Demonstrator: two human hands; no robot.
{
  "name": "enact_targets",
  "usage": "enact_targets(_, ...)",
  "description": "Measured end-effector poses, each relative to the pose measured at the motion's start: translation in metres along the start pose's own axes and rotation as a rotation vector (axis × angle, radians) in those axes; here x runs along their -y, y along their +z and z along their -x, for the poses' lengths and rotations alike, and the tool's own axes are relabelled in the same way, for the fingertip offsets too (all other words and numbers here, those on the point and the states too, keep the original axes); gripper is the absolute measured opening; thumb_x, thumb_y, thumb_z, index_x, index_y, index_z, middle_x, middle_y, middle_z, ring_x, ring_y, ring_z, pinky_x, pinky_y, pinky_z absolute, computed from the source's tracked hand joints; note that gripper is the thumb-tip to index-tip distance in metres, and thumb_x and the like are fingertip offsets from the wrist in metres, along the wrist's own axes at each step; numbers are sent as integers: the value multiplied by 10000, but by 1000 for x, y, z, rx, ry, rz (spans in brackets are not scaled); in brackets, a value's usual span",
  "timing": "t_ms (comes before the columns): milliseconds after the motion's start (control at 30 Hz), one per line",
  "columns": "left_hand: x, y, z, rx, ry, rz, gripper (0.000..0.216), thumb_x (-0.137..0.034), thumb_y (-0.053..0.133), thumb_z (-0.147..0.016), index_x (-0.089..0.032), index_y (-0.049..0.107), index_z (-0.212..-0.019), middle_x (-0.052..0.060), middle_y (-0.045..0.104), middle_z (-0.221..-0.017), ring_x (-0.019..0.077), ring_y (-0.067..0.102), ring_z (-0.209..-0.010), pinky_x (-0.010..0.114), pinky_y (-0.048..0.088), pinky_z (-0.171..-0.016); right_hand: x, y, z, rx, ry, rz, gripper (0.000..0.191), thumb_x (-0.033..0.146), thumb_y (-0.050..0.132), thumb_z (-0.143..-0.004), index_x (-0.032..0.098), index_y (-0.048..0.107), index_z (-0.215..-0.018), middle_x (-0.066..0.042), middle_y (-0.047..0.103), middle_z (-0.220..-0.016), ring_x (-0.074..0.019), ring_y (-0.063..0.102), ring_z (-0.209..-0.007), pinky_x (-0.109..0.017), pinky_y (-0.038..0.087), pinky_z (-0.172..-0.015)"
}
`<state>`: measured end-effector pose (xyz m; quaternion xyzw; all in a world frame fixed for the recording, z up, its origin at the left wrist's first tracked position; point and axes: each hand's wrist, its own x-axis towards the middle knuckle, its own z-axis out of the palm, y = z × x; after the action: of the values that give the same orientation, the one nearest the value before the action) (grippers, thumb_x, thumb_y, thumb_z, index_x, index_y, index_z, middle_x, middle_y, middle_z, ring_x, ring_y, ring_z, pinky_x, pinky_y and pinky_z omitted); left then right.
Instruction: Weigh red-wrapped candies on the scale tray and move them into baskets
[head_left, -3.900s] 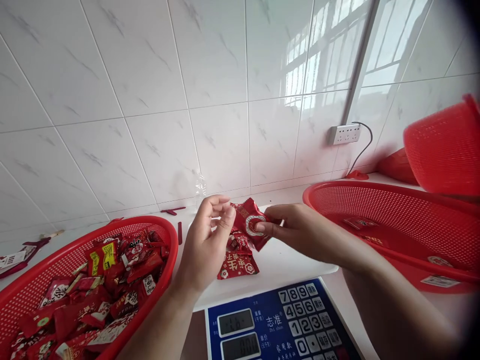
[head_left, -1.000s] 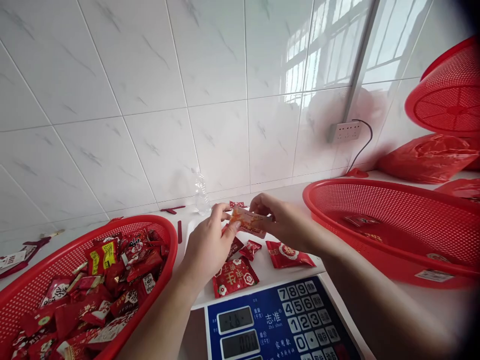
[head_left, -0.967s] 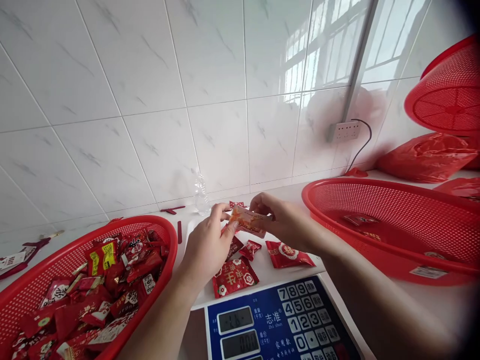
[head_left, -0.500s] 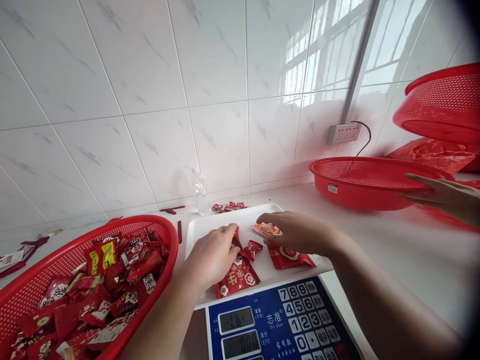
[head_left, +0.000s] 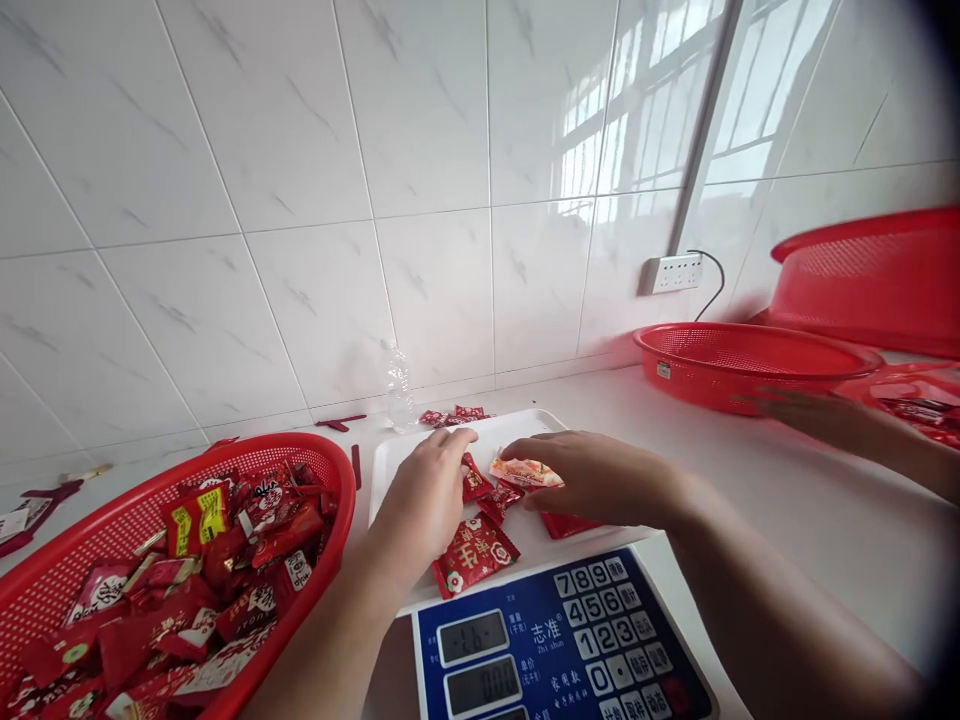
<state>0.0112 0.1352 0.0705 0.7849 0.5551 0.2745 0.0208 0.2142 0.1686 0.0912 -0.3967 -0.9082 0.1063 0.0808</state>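
A white tray [head_left: 390,470] sits behind a blue scale panel [head_left: 555,640] with number keys and a display. On the tray lie red snack packets, including a large one with gold characters [head_left: 476,552] and a small twisted one [head_left: 501,500]. My left hand [head_left: 427,490] curves along their left side, its fingertips beside a red packet [head_left: 474,478]; no grip on it shows. Opposite it, my right hand [head_left: 600,475] has an orange-and-white packet [head_left: 525,470] between fingers and thumb. Another red packet [head_left: 568,525] is partly hidden beneath that hand.
A red basket [head_left: 341,480] full of mixed packets stands at left. Behind the tray are a clear bottle [head_left: 400,385] and small red packets [head_left: 454,415]. At right, another person's blurred hand [head_left: 802,410] is by a red basket [head_left: 697,385]. A socket strip [head_left: 675,273] is on the wall.
My right hand has shifted slightly left with the orange-and-white packet, covering more of the red packet below. At right, the raised red basket is lower, and the other person's hand has moved left and down.
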Motion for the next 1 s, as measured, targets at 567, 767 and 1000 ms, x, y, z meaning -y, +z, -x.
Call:
enact_targets(567, -18, -19, 8, -205, 44, 36, 301, -53, 441, -839, -224, 577, -1045, 18, 645, -1043, 176, 610, -885, 318, 502, -697, 12, 23, 21, -89, 97, 93, 311, 189, 402, -858, 228, 603, -1093, -90, 648, -973, -238, 592, -930, -366, 430, -772)
enact_targets(767, -16, -21, 9, -193, -1, 6, 310, -71, 429, -845, -236, 586, -1055, 23, 647, -1054, 166, 620, -846, 284, 478, -649, -2, 22, 24, -240, 172, 2, 239, 218, 392, -858, 191, 580, -1002, -93, 633, -973, -182, 597, -786, -296, 458, -654)
enact_targets(1000, -14, -23, 9, -220, -39, 36, 277, -77, 450, -845, -237, 592, -1021, 13, 649, -1016, 159, 617, -809, 285, 471, -659, -49, -21, 52, -576, 413, 238, 263, 247, 310, -890, 186, 565, -877, -106, 621, -889, -214, 583, -755, -316, 423, -629)
